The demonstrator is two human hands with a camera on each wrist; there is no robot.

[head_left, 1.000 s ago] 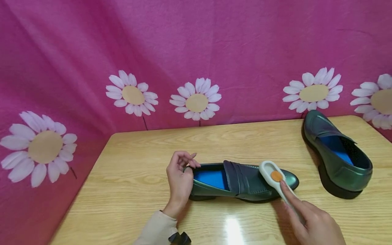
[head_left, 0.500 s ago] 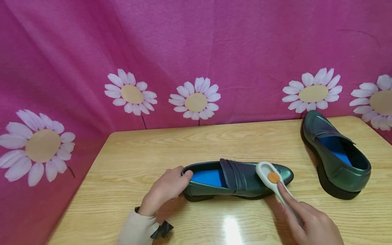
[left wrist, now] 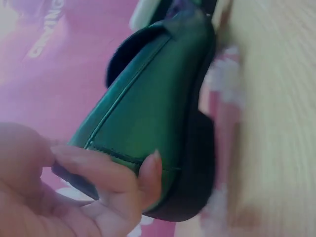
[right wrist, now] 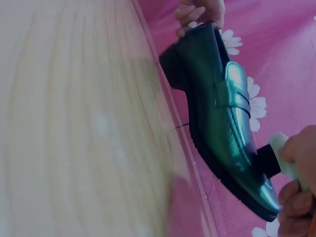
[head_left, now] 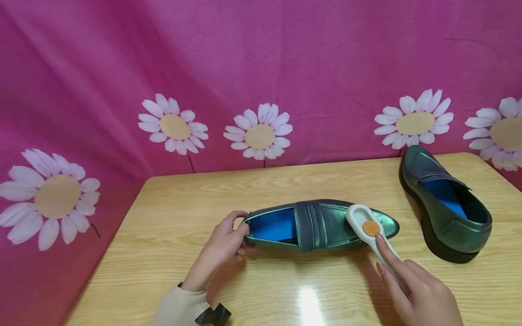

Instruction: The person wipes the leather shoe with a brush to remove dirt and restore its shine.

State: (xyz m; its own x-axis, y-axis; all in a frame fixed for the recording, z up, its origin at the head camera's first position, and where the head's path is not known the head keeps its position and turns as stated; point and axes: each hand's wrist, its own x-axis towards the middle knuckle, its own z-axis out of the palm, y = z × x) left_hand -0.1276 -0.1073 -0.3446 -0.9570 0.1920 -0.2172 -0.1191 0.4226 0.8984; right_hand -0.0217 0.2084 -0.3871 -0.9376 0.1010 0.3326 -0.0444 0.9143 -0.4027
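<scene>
A dark green loafer (head_left: 285,226) with a blue insole is held up off the table, toe to the right. My left hand (head_left: 223,242) grips its heel end, thumb at the back rim; in the left wrist view the fingers (left wrist: 116,185) curl against the heel counter. My right hand (head_left: 422,290) holds a white-handled shoe brush (head_left: 367,222), forefinger on its orange button (head_left: 370,227). In the right wrist view the brush's black head (right wrist: 268,160) meets the upper near the toe.
The matching loafer (head_left: 446,208) stands at the right of the wooden table (head_left: 183,199), heel towards me. Behind the table hangs a pink cloth (head_left: 326,68) printed with white daisies.
My left hand shifted from the shoe's opening to a grip on its heel. The loafer has risen from the table and tilted its opening towards me. The brush stays near the toe.
</scene>
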